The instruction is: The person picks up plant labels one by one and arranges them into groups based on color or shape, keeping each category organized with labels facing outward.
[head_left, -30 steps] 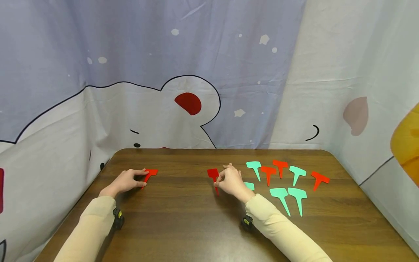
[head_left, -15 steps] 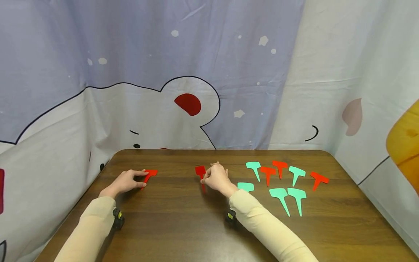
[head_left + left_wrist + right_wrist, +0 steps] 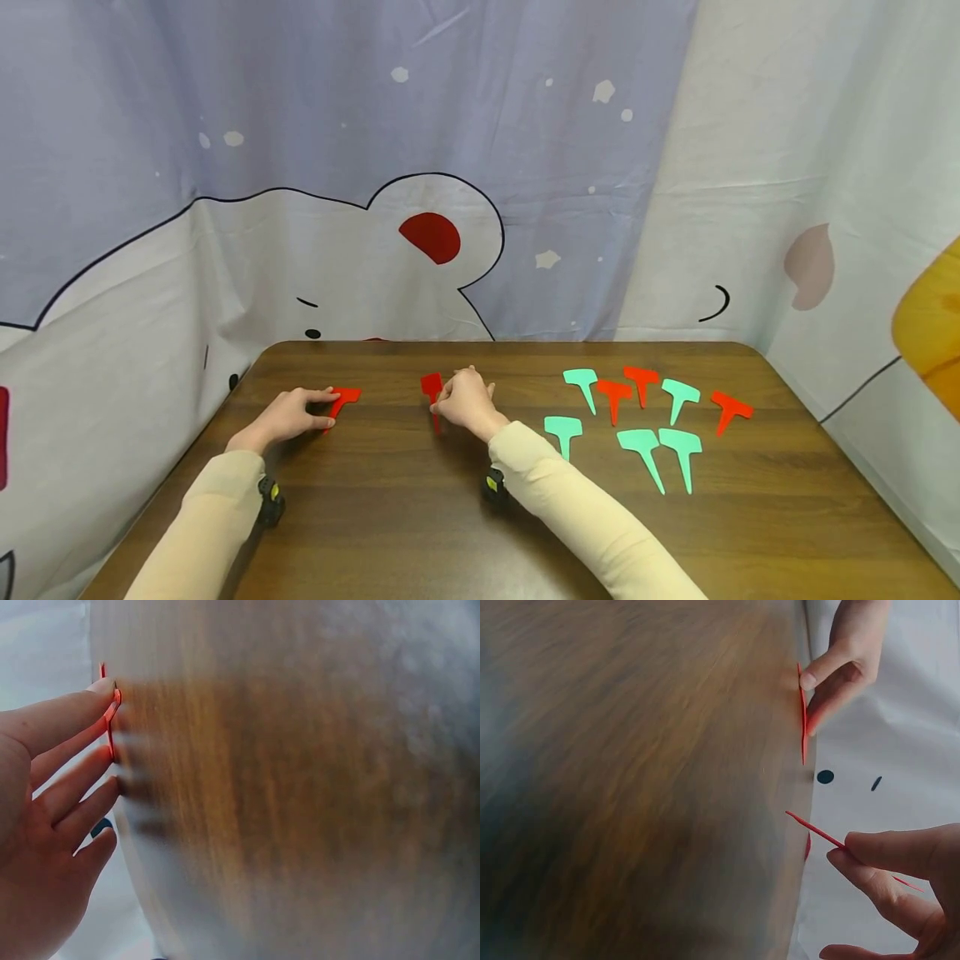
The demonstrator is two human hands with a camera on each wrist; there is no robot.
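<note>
Between its thumb and index finger my right hand (image 3: 468, 402) pinches a red T-shaped plant label (image 3: 431, 384), wide head pointing away. In the right wrist view this label (image 3: 815, 829) is raised off the tabletop. On the left, a second red plant label (image 3: 347, 396) lies flat on the table. My left hand (image 3: 285, 421) rests on it with thumb and fingers fairly straight, partly covering its stem. The left wrist view shows that label (image 3: 112, 742) edge-on under the fingertips.
On the right half of the wooden table (image 3: 360, 517) lie several mint-green plant labels (image 3: 638, 442) and three red plant labels (image 3: 615, 390), spread out flat. A patterned curtain (image 3: 337, 258) hangs behind the table's far edge. A dark strapped device is on each wrist.
My right hand has moved left with the red plant label, toward the left hand, uncovering a mint-green label. The left hand and its label have stayed in place.
</note>
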